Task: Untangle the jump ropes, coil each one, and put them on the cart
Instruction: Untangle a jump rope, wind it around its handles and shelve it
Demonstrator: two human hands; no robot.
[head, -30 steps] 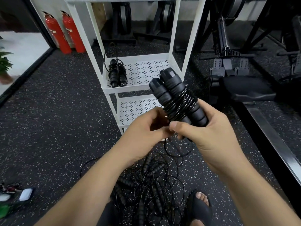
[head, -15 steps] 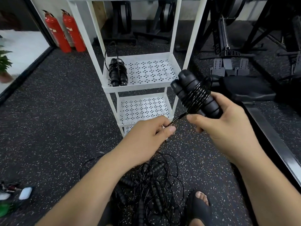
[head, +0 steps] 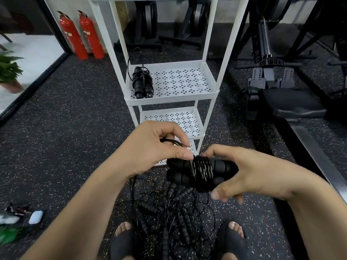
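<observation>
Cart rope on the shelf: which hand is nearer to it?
Left. The left hand is in front of the cart rope, pinching loose cord; the right hand is farther off to the right, holding the wrapped handles.

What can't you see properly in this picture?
All in the head view.
1. Loose end of the coil: covered by the left hand.
2. Number of ropes in the pile: tangled, overlapping.
3. Top shelf of the cart: cut off by the top edge.
4. Small things at the left edge: blurred.

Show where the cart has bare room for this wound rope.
Middle shelf: bare right of the coiled rope at its left edge. Lower shelf: visible part bare. Crowded: tangled ropes on the floor.
</observation>
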